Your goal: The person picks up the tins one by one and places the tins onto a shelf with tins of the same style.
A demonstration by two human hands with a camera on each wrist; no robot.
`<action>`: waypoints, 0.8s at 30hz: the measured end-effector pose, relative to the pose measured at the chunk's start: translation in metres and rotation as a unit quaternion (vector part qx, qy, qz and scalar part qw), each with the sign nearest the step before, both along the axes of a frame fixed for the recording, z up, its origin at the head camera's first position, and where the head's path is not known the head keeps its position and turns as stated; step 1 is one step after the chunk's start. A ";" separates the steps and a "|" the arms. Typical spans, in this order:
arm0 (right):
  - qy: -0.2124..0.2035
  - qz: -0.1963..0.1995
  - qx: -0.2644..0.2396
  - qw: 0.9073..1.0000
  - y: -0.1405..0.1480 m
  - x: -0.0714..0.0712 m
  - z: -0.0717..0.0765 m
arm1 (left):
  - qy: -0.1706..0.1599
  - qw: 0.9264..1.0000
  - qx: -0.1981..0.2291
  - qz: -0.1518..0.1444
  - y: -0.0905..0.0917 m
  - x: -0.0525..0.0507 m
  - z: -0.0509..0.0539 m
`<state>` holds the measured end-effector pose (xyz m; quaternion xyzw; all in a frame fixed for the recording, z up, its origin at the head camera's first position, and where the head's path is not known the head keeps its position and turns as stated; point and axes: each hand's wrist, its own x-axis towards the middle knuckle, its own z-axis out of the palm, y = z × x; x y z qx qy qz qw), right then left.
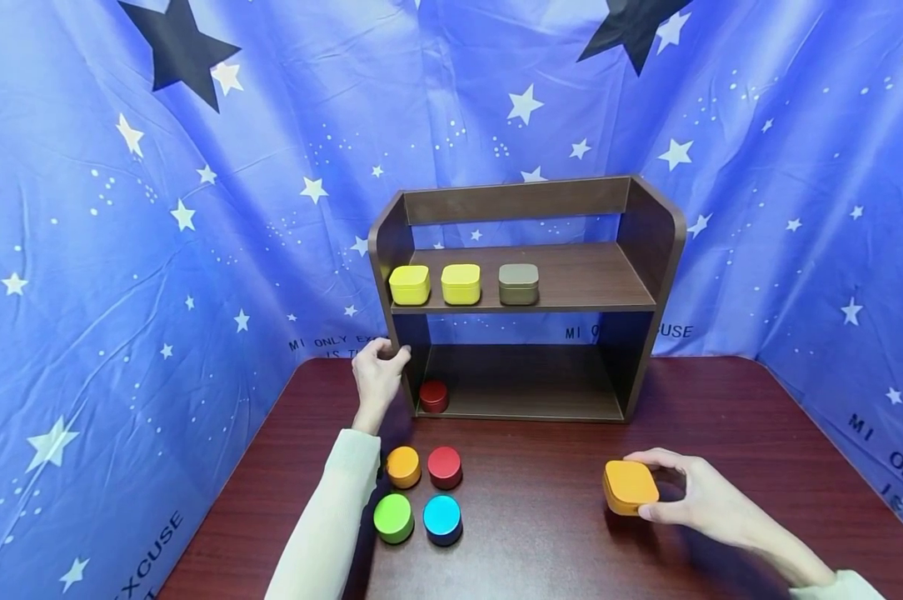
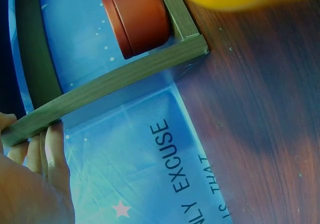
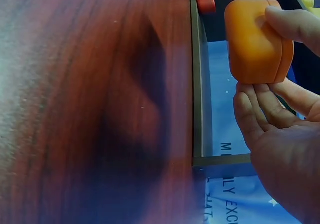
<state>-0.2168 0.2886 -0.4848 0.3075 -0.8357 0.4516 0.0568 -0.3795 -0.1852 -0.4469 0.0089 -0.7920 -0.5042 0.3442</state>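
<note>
The right hand (image 1: 699, 498) grasps an orange square tin (image 1: 631, 486) with rounded corners, its thumb on the near side and fingers on the far side. The tin is over the right part of the dark red-brown tabletop (image 1: 530, 492), in front of the right end of a two-tier brown wooden shelf (image 1: 652, 225), its lid facing up. The left hand (image 1: 376, 377) grips the edge of the shelf's left side panel, fingers on the outer face.

Along the front of the upper tier, from left to right, stand a yellow square tin (image 1: 410, 286), a second yellow square tin (image 1: 461, 285) and an olive-grey square tin (image 1: 518, 285), apart from one another. On the lower tier, a dark red round tin (image 1: 434, 397) stands at the left end, near the side panel.

Four round tins are grouped on the near left of the tabletop, just right of the left forearm: orange (image 1: 403, 466) at far left, red (image 1: 445, 467) at far right, green (image 1: 394, 517) at near left and blue (image 1: 442, 518) at near right. A blue cloth (image 1: 331, 250) printed with stars hangs behind the shelf.
</note>
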 end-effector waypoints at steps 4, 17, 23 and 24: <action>0.008 -0.005 0.003 1.000 -0.001 -0.002 0.006 | -0.001 1.000 0.001 -0.004 0.000 0.000 -0.001; 0.033 -0.008 0.001 0.999 -0.006 -0.013 0.030 | 0.004 1.000 0.001 -0.001 0.000 -0.001 -0.002; 0.040 -0.014 0.005 0.999 -0.008 -0.016 0.040 | 0.005 1.000 -0.001 0.002 0.000 0.000 -0.001; 0.041 -0.018 0.007 0.999 -0.009 -0.016 0.042 | 0.005 1.000 -0.001 0.002 0.000 0.000 0.000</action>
